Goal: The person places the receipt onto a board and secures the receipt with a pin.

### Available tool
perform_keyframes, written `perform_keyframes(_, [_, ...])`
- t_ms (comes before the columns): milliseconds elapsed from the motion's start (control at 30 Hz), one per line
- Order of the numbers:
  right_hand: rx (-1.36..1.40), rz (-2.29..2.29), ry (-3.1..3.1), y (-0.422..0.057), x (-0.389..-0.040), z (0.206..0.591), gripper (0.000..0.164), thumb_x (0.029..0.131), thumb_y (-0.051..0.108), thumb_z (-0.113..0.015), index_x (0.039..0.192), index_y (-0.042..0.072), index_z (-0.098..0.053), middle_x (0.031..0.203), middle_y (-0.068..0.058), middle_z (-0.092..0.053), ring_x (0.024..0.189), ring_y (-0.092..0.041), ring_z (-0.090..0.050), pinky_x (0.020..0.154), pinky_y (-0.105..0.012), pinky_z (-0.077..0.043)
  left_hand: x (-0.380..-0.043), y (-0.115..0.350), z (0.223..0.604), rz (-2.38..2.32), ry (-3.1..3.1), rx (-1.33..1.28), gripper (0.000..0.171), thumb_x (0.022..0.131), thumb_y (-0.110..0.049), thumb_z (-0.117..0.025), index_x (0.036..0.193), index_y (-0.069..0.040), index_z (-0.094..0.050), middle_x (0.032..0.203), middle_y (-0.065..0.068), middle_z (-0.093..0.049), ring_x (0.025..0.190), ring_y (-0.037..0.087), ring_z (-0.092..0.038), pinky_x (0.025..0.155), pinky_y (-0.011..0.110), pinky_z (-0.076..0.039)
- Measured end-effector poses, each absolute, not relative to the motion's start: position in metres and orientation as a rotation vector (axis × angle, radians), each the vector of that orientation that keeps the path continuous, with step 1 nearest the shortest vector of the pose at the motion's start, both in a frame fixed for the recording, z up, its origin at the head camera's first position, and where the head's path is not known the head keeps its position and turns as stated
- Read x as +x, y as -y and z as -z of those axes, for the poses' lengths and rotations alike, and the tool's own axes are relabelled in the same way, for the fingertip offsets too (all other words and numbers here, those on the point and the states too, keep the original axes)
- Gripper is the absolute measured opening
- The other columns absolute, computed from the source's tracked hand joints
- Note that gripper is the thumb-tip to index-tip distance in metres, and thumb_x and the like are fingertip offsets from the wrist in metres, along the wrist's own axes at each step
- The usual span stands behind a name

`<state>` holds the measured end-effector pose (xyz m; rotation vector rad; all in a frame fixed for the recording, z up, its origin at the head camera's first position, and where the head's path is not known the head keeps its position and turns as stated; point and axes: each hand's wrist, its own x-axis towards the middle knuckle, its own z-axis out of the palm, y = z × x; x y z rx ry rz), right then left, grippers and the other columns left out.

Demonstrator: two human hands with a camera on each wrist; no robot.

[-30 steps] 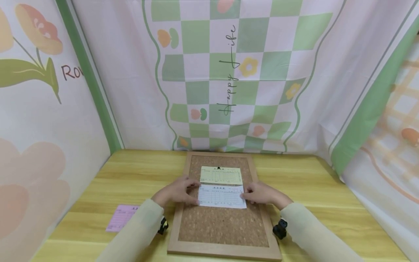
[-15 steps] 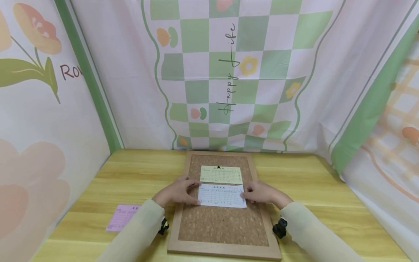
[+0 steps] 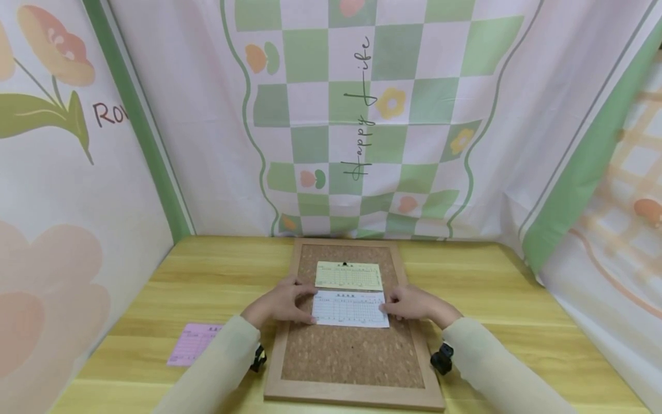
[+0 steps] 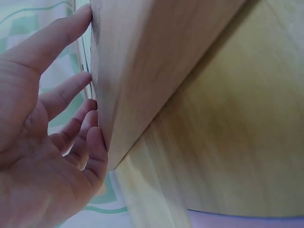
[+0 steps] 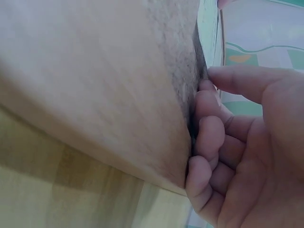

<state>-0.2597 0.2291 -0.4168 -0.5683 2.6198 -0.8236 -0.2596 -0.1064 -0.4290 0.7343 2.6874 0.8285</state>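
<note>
A white printed slip (image 3: pixel 350 309) lies across the middle of the framed cork board (image 3: pixel 351 356). My left hand (image 3: pixel 280 302) is at its left edge, thumb and index finger spread apart to touch the two left corners. In the left wrist view the fingers (image 4: pixel 61 97) are loosely bent, their tips at the board. At the slip's right edge my right hand (image 3: pixel 414 305) pinches the paper between thumb and index finger; the right wrist view shows its other fingers (image 5: pixel 209 137) curled beside the frame. Just above lies a yellow slip (image 3: pixel 349 277) with a small black pin (image 3: pixel 345 264) at its top.
A pink slip (image 3: pixel 192 344) lies on the wooden table (image 3: pixel 517 322) left of the board, partly behind the left sleeve (image 3: pixel 219 365). A patterned curtain (image 3: pixel 351 138) hangs along the table's back edge, with more printed cloth at both sides.
</note>
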Motion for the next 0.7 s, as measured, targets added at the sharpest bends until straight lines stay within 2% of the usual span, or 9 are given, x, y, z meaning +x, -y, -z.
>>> perform_keyframes(400, [-0.54, 0.879, -2.603, -0.238, -0.26, 0.409, 0.028, 0.1, 0.023, -0.062, 0.079, 0.005, -0.064, 0.069, -0.005, -0.061, 0.06, -0.016, -0.053, 0.054, -0.031, -0.042, -0.259, 0.107, 0.428, -0.842, -2.677, 0.731, 0.069, 0.081, -0.035, -0.085, 0.141, -0.014, -0.058, 0.137, 0.014, -0.043, 0.127, 0.035, -0.038, 0.104, 0.056, -0.037])
perform_keyframes(533, [-0.529, 0.915, -2.613, -0.244, -0.261, 0.406, 0.021, 0.1, 0.022, -0.062, 0.089, 0.004, -0.068, 0.073, -0.005, -0.063, 0.065, -0.017, -0.057, 0.057, -0.032, -0.046, -0.258, 0.107, 0.428, -0.849, -2.675, 0.719, 0.069, 0.081, -0.035, -0.085, 0.141, -0.014, -0.058, 0.136, 0.014, -0.043, 0.127, 0.035, -0.038, 0.104, 0.056, -0.037])
perform_keyframes(700, [-0.531, 0.954, -2.62, -0.252, -0.261, 0.399, 0.02, 0.1, 0.02, -0.06, 0.098, 0.002, -0.069, 0.08, -0.006, -0.066, 0.068, -0.019, -0.058, 0.058, -0.034, -0.047, -0.259, 0.107, 0.429, -0.849, -2.681, 0.722, 0.069, 0.081, -0.036, -0.085, 0.141, -0.014, -0.058, 0.132, 0.012, -0.044, 0.124, 0.032, -0.04, 0.103, 0.053, -0.038])
